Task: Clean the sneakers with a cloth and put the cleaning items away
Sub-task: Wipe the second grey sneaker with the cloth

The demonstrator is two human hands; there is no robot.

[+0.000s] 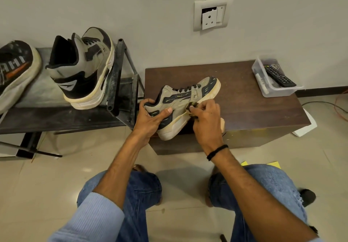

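- Sneaker, beige with black panels and a cream sole, is held on its side, toe pointing away from the person, above the near left corner of a dark wooden table.
- Left hand grips the heel end, fingers curled over the collar and thumb pressed along the side panel.
- Right hand pinches a small dark cloth between its fingertips, pressed against the sneaker's side just ahead of the left thumb; a black wristband sits on that wrist.
- Left of the gripped heel, a metal rack carries the matching sneaker, standing heel toward the camera.
- Further left of that grip, a black shoe with an orange mark lies on the same rack.
- Well to the right of the cloth hand, at the table's far corner, a clear plastic container holds a remote control and a white marker.
- Above and beyond both hands, a wall socket has its faceplate hanging loose.
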